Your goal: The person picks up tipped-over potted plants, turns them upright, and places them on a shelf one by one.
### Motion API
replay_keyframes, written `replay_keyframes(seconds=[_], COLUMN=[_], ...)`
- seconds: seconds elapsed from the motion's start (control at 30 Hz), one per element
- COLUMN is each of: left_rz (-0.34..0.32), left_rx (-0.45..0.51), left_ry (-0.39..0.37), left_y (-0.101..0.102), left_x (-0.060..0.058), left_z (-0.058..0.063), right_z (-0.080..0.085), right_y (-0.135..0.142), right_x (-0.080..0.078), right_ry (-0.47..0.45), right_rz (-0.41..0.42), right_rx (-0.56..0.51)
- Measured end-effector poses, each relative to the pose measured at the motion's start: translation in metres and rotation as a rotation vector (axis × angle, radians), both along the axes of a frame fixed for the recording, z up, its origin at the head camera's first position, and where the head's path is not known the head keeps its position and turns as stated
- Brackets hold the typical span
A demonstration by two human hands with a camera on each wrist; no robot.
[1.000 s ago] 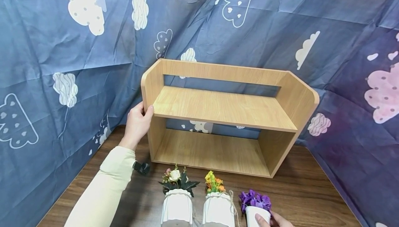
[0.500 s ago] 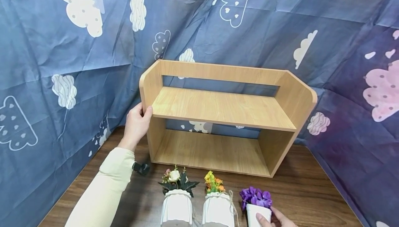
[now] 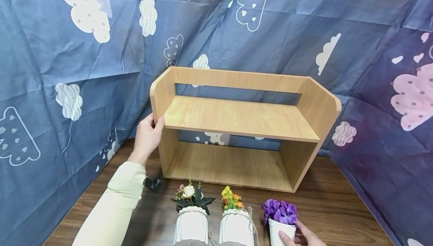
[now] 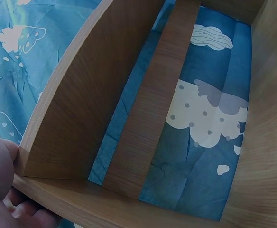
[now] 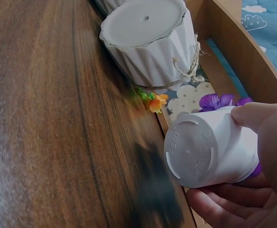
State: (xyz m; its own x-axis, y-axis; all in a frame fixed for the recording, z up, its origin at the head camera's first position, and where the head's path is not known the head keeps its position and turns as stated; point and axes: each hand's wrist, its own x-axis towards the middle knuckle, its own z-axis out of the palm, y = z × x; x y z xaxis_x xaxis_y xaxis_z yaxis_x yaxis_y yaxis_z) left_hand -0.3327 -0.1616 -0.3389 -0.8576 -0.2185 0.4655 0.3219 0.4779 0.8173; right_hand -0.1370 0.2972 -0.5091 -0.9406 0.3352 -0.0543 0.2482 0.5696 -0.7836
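Note:
A light wooden two-tier desktop shelf stands at the back of the table. My left hand grips the front edge of its left side panel, thumb in front and fingers round the outer face. In the right wrist view my right hand holds a smooth white flowerpot, thumb on one side and fingers under the other. Purple flowers fill that pot, and its base faces the right wrist camera, with a dark shadow on the tabletop beside it. Both shelf boards carry nothing.
Two ribbed white pots lie tipped before the shelf, bases toward me: one with white roses, one with yellow and orange flowers and twine. Blue cloud-print cloth hangs behind and beside the dark wooden table.
My right hand has brought the purple-flowered pot slightly up and to the right, showing more of its rim. My left hand keeps its hold on the shelf. The head view shifts slightly.

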Motion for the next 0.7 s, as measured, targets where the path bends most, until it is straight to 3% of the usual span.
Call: replay_keyframes(seconds=[0.2, 0.57, 0.7], left_rz=[0.001, -0.004, -0.007], left_rx=[-0.001, -0.003, 0.000], left_ry=[-0.012, -0.003, -0.007], left_y=[0.0001, -0.0007, -0.0010], left_x=[0.0002, -0.0012, -0.0017], left_z=[0.0001, -0.0006, -0.0012], right_z=[0.0008, -0.0046, -0.0081], right_y=[-0.0024, -0.0038, -0.0062], right_x=[0.0013, 0.0033, 0.0026], right_ry=[0.018, 0.106, 0.189], right_rz=[-0.006, 0.006, 0.019], right_rx=[-0.065, 0.006, -0.008])
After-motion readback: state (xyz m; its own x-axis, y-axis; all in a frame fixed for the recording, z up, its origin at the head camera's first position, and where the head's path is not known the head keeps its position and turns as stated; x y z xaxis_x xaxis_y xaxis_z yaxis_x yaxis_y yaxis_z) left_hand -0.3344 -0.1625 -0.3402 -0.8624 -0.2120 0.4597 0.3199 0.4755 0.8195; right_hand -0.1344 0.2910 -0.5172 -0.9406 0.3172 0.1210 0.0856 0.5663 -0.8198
